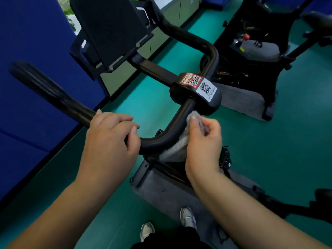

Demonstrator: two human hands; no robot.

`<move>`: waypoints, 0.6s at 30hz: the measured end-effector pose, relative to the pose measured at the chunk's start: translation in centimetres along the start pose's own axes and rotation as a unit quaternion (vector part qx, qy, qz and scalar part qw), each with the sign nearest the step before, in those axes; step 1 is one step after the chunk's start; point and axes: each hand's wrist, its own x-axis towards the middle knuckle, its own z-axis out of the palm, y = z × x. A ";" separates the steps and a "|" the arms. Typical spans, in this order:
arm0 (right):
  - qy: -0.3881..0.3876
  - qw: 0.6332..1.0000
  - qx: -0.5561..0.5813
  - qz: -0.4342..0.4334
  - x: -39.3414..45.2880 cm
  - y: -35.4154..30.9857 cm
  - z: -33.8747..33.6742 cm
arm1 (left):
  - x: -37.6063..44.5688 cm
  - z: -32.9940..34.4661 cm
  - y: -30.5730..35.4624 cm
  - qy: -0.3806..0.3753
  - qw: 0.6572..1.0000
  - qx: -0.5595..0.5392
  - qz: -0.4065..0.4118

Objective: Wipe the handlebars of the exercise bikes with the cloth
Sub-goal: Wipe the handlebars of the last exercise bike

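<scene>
Right now I see the teal floor (pixel 296 141) spreading under everything, with the blue wall padding (pixel 36 87) on the far side of the handlebar (pixel 161 139), my landmark. That black handlebar belongs to the nearest exercise bike (pixel 179 186), whose grey base sits directly below the bar; a second exercise bike (pixel 251 56) stands beyond the bar, well apart. A dark tablet holder (pixel 111 33) rises above the bar's centre clamp (pixel 195 94), which carries two QR stickers (pixel 197 83). My left hand (pixel 109 144) wraps the handlebar at its near bend, fingers curled over the top, so that grip is closed round the tube. My right hand (pixel 203 146) sits just beside the bar below the clamp, its grip pinching the grey cloth (pixel 179 142) between thumb and fingers and pressing it against the sloping tube. The cloth touches the bar and hangs slightly beneath it. Two pale shoes (pixel 186 218) show on the floor below the bar.
</scene>
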 end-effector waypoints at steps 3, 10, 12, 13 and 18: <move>-0.064 0.993 -0.075 -0.069 -1.9 0.1 -1.6 | 0.0 -0.1 -0.1 0.011 1.000 -0.012 0.012; -0.247 0.797 -0.318 -0.450 4.5 -4.8 -0.7 | -0.1 -0.5 -0.9 0.014 0.999 -0.032 0.037; -0.305 0.696 -0.433 -0.485 6.0 -5.4 -0.2 | -0.4 -0.7 -1.1 0.012 0.999 -0.037 0.037; -0.310 0.655 -0.487 -0.487 6.5 -5.6 -0.1 | -0.4 -0.8 -1.2 0.011 0.998 -0.040 0.037; -0.420 0.586 -0.517 -0.462 6.9 -6.7 0.7 | -0.7 -1.0 -1.8 0.001 0.998 -0.047 0.046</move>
